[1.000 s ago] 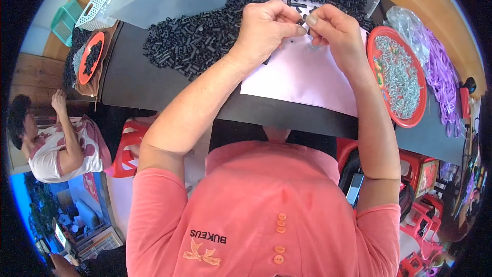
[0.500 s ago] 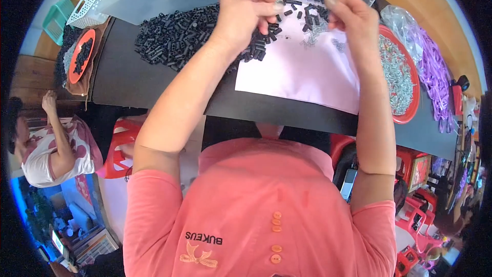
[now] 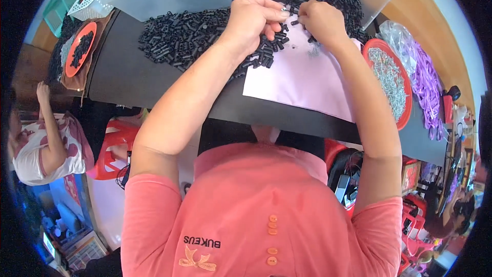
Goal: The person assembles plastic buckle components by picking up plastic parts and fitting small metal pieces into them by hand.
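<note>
While the head view looked down on the worktop (image 3: pixel 123 66), the left hand (image 3: pixel 251 22) had thumb and forefinger closed on what looked like a small shiny piece (image 3: pixel 284 8). The right hand (image 3: pixel 324 24) was curled just beside it, near loose black pieces (image 3: pixel 294 22); couldn't tell if it gripped one. A black heap (image 3: pixel 179 36) sat left of the pale sheet (image 3: pixel 297 84), silver bits (image 3: pixel 390 84) right of it. Seemed like fiddly small-part handling, so the next move probably called for a steady fingertip pinch.
</note>
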Tool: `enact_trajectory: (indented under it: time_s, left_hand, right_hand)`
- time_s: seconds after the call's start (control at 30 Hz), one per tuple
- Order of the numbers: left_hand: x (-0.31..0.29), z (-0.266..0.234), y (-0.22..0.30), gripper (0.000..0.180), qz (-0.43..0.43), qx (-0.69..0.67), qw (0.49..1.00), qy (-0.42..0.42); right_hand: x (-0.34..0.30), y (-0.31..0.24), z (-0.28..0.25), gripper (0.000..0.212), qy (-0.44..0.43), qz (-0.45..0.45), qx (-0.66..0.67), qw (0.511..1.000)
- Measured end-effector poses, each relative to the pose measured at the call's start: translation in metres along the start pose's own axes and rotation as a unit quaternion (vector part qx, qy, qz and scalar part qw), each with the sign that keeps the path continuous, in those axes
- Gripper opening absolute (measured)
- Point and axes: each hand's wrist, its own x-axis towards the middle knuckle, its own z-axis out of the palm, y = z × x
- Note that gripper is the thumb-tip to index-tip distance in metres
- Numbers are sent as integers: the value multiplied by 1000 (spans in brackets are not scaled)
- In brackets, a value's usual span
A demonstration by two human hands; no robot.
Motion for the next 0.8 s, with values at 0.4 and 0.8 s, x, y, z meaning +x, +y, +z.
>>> enact_trajectory:
  time_s: [0.4, 0.8]
  left_hand:
    - [-1, 2, 1, 10, -11, 5, 1000, -3]
    - [-2, 5, -3, 7, -12, 26, 1000, 4]
  right_hand:
    - [-4, -1, 13, 14, 11, 41, 24, 999]
    - [-14, -22, 17, 14, 55, 17, -92, 994]
